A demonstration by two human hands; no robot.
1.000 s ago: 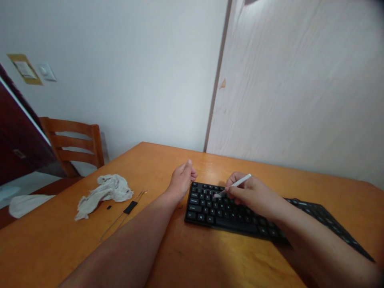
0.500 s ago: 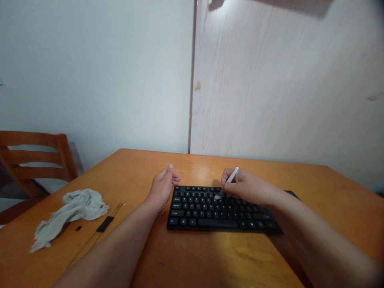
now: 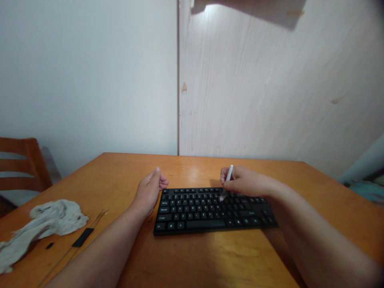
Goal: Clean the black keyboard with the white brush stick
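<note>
Your right hand (image 3: 247,181) pinches a white stick (image 3: 229,173) in its fingers, tip among the keys of the black keyboard (image 3: 192,218); your empty left hand (image 3: 148,192), fingers loosely curled, rests just beside the keyboard, with a crumpled cloth (image 3: 45,228) farther left.

Wood table (image 3: 192,256) w/ kbd (image 3: 189,214), rag (image 3: 51,220), black strip (image 3: 83,237)

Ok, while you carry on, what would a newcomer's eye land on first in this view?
The black keyboard stands out first, lying near the middle of the orange wooden table, with the right hand over its upper keys gripping a white pen-shaped tool. The left hand sits loosely curled just left of the keyboard. Farther left on the table lies a crumpled off-white cloth.
</note>
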